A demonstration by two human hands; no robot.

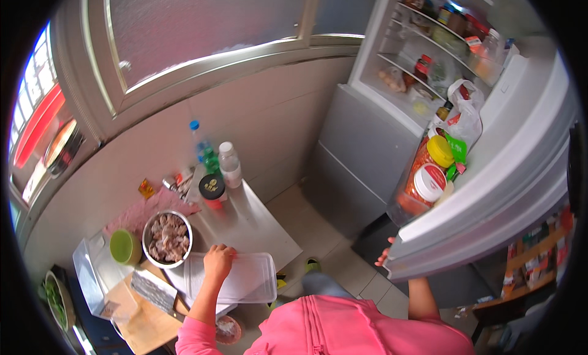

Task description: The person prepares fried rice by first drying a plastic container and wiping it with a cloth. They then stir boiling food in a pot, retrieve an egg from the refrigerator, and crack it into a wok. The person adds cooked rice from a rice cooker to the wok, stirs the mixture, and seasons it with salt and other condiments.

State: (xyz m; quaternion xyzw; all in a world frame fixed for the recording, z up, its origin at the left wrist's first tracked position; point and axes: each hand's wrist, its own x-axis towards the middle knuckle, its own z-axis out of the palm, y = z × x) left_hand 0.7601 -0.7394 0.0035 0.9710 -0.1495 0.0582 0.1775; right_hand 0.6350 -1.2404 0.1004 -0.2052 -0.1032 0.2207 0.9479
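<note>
My left hand (219, 262) is curled over the far rim of a clear rectangular plastic lid (251, 279), at the near edge of the metal-topped table (264, 231). Just left of it stands a steel bowl (146, 245) filled with raw chopped meat (168, 238). On the right, the fingertips of my right hand (385, 254) wrap around the lower edge of the refrigerator door (441, 249); the door hides the rest of that hand. The door stands wide, showing the shelves of the refrigerator (390, 66).
A cleaver (154, 290) lies on a wooden cutting board (147, 325), near a clear plastic container (89, 277) and a green cup (125, 247). Bottles (229, 164) and a black-lidded jar (212, 187) stand at the table's back. Jars (429, 183) fill the door rack.
</note>
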